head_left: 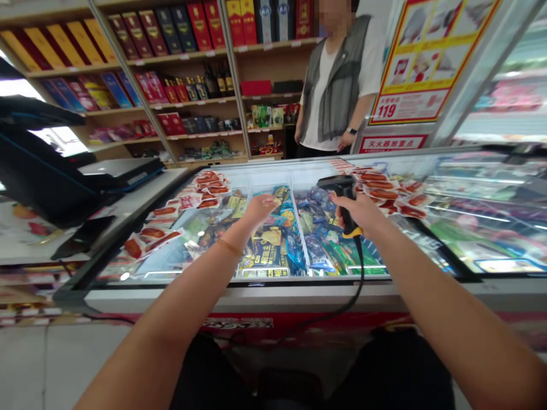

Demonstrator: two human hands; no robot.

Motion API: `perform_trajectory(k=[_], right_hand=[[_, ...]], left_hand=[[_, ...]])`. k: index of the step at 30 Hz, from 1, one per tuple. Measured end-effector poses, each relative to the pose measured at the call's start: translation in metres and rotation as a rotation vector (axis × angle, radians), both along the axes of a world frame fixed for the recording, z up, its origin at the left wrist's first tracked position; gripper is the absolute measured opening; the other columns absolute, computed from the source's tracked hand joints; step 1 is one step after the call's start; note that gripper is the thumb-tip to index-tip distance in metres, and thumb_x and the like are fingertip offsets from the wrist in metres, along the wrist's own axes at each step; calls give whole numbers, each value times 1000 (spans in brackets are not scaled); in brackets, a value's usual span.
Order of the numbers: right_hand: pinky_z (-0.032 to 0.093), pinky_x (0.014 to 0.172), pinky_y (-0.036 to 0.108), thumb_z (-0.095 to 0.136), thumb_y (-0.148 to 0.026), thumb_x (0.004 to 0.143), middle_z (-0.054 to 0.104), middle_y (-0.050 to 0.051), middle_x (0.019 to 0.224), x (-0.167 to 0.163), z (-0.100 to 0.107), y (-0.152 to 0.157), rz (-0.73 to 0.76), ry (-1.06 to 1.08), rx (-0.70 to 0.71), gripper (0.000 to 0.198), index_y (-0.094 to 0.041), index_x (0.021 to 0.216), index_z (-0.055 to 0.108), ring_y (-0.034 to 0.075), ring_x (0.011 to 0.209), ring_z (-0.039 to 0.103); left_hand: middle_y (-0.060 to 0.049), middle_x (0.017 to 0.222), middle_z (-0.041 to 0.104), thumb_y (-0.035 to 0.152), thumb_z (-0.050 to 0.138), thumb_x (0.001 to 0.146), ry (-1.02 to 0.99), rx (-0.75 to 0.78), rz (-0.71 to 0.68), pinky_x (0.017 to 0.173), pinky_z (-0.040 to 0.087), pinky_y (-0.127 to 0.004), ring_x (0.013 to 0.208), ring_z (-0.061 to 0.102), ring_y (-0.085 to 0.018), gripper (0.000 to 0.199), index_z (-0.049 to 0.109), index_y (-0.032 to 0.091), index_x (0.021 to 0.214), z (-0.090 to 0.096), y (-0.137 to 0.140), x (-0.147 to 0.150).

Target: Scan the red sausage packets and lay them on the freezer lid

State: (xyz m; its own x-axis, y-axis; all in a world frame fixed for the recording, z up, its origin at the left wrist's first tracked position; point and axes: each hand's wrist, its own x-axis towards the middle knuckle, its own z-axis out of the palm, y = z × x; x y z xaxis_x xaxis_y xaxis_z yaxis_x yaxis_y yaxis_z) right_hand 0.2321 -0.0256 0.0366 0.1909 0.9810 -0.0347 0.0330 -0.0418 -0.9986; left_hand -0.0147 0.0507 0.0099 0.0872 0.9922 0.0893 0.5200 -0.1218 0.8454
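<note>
Over the right part of the freezer, my right hand [363,213] is wrapped round the grip of a black barcode scanner [337,183] with a yellow base; its cable hangs down in front of the freezer. My left hand [261,209] is above the glass near the middle, fingers curled in and thumb against them; whatever may be inside is hidden. Packaged sausages [380,191] lie on the glass beside the scanner. More sausage packs [156,236] run along the left side. Under the glass, bagged frozen goods [267,247] fill wire-divided sections.
A person [331,91] in a grey vest stands behind the freezer [239,297]. Shelves of boxed goods [149,34] line the back wall. On the left counter are a black checkout machine [38,165] and a flat scale-like device [123,171]. Another glass-topped freezer [491,210] adjoins at right.
</note>
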Motion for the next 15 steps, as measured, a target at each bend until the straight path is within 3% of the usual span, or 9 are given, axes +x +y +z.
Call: perform_trajectory(k=[4,7,10,12,15], right_hand=[[40,32,23,64,-23,81,54,-2,47,-53,5,17,138,17,19,17,-19,72,50,13,33,51],[40,32,23,65,-24,80,54,-2,46,-79,2,27,210,21,21,18,-19,72,50,13,32,51],[41,33,22,68,-27,79,54,-3,46,-93,-6,34,250,43,8,20,-19,74,50,12,33,50],[41,32,22,70,-28,78,54,-3,46,-97,-15,37,259,66,-7,21,-19,75,51,12,32,51],[39,32,22,68,-26,80,54,-3,45,-97,-26,39,249,108,-59,21,-19,72,50,12,32,50]], left_hand=[[-15,130,62,34,62,81,346,137,159,97,48,-37,115,61,-26,51,58,14,128,4,-16,-101],[-18,138,54,49,63,79,662,183,460,103,41,-50,127,50,-36,65,53,19,135,6,-35,-183],[-17,146,43,71,63,69,803,131,723,101,36,-61,133,37,-46,79,53,27,134,-1,-53,-255],[-16,142,47,70,61,71,822,69,684,102,36,-57,134,37,-43,82,49,26,140,-11,-59,-289],[-10,115,65,61,63,71,847,61,424,106,38,-40,123,49,-31,72,56,22,131,-28,-59,-311]])
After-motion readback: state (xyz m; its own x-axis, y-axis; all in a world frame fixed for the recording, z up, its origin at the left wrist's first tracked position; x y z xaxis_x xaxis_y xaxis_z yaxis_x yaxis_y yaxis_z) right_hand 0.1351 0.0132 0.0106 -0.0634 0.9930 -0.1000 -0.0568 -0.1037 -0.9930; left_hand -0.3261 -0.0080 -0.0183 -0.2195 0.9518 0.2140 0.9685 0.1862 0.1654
